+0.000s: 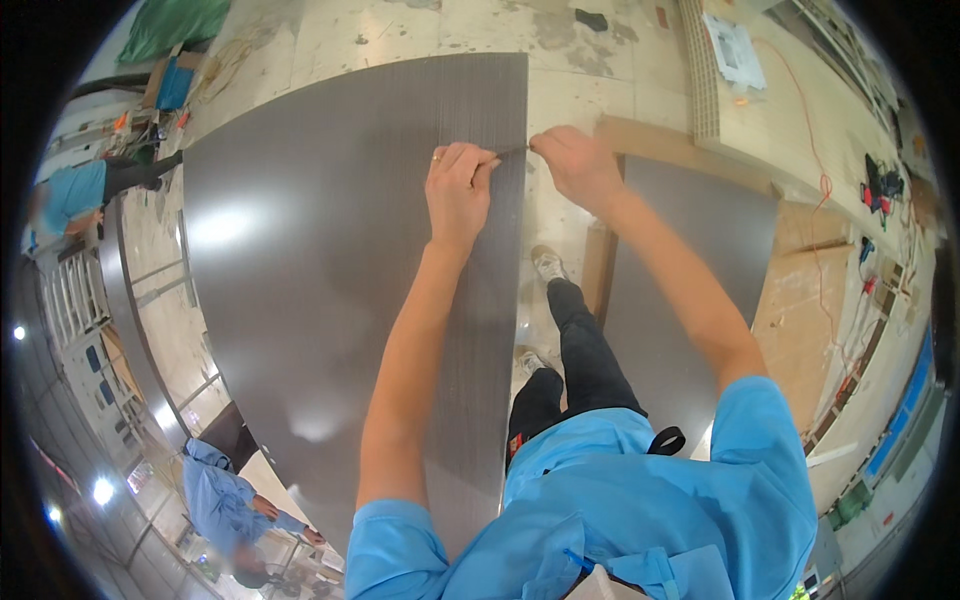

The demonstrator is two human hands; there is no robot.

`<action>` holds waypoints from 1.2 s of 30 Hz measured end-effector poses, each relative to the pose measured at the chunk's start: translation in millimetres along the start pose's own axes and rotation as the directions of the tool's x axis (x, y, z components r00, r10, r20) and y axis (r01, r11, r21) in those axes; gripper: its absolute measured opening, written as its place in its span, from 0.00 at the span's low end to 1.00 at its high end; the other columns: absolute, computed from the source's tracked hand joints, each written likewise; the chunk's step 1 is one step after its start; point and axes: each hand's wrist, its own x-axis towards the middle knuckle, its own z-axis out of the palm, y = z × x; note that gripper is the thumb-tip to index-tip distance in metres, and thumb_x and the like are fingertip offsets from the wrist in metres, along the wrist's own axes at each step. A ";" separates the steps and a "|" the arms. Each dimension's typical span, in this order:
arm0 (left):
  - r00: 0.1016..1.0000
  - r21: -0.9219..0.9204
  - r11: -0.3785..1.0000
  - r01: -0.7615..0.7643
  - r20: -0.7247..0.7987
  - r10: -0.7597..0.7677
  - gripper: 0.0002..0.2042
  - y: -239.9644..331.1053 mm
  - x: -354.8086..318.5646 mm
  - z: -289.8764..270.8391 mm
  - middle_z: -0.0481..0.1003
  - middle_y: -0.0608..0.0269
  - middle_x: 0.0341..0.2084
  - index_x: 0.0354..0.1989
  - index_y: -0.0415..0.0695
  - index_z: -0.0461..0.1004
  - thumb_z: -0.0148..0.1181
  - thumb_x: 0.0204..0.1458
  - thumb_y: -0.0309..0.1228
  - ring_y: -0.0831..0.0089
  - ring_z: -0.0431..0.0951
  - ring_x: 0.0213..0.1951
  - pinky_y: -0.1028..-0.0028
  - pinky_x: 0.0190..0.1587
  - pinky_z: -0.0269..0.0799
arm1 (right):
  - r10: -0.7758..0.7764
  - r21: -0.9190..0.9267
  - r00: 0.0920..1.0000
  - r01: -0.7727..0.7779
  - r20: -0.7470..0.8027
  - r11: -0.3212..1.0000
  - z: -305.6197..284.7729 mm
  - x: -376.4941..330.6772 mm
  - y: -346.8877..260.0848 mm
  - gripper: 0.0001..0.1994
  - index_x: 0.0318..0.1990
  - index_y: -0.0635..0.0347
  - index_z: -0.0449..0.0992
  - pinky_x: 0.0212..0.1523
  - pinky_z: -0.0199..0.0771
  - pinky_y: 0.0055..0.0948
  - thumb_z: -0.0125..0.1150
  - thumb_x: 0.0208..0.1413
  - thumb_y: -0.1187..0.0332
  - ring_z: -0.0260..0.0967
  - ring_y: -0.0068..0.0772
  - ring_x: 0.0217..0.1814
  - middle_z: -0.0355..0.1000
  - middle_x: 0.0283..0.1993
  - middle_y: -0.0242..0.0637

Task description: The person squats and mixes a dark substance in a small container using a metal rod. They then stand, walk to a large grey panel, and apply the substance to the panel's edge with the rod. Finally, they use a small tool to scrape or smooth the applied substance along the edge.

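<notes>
A large dark grey-brown panel (330,250) with fine streaks and a glossy sheen spreads in front of me and to my left. Over its right edge my left hand (458,190) is closed in a pinch. Just past that edge my right hand (575,168) pinches too, thumb and fingertips together. A thin dark strip (513,152) runs between the two sets of fingertips, a short gap apart. The strip's exact kind is too small to make out, and the fingers hide its ends.
Another dark panel (690,260) lies at my right beside brown cardboard (690,150). A pale bench (830,150) with an orange cord (812,110) and tools stands farther right. Two people, one in a blue shirt (215,490), are at the left. My shoes (548,263) are on the floor between the panels.
</notes>
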 end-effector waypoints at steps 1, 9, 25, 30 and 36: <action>1.000 0.007 1.000 0.009 -0.007 -0.009 0.02 5.5 -15.0 -6.6 0.82 0.60 0.34 0.33 0.42 0.82 0.70 0.56 0.22 0.56 0.78 0.39 0.61 0.44 0.75 | -0.006 0.004 1.000 0.006 -0.003 1.000 0.7 -9.2 -12.8 0.10 0.45 0.60 0.81 0.41 0.81 0.38 0.64 0.56 0.80 0.79 0.43 0.43 0.78 0.39 0.40; 0.999 -0.026 0.999 0.027 -0.038 -0.028 0.04 39.9 -146.1 -46.0 0.82 0.60 0.34 0.35 0.42 0.82 0.70 0.55 0.20 0.58 0.79 0.40 0.61 0.46 0.74 | -0.017 -0.015 0.999 0.018 0.043 1.000 6.5 -104.7 -107.4 0.11 0.46 0.61 0.82 0.41 0.82 0.39 0.64 0.56 0.80 0.80 0.44 0.43 0.79 0.39 0.40; 0.983 0.016 0.991 0.133 0.123 -0.134 0.03 136.0 -441.9 -163.5 0.83 0.57 0.37 0.38 0.41 0.84 0.68 0.56 0.20 0.55 0.81 0.42 0.59 0.50 0.76 | -0.055 0.113 0.962 0.026 0.267 0.993 -4.8 -336.8 -339.2 0.17 0.50 0.63 0.81 0.42 0.84 0.37 0.66 0.50 0.78 0.80 0.43 0.48 0.77 0.42 0.41; 0.988 0.091 0.993 0.081 0.126 -0.092 0.09 117.3 -434.6 -150.3 0.84 0.58 0.40 0.42 0.45 0.87 0.63 0.57 0.23 0.56 0.82 0.45 0.57 0.55 0.78 | 0.064 -0.073 0.873 -0.033 0.483 0.997 9.9 -335.2 -298.6 0.20 0.60 0.57 0.78 0.54 0.82 0.49 0.61 0.59 0.76 0.79 0.49 0.56 0.78 0.54 0.44; 0.978 0.084 0.986 0.146 -0.165 -0.130 0.03 76.2 -304.2 -66.4 0.81 0.60 0.36 0.32 0.46 0.85 0.71 0.49 0.24 0.58 0.79 0.48 0.61 0.56 0.75 | -0.093 -0.189 0.980 0.126 0.174 0.974 37.1 -228.6 -165.9 0.13 0.59 0.60 0.81 0.52 0.81 0.42 0.58 0.72 0.75 0.80 0.52 0.50 0.81 0.52 0.46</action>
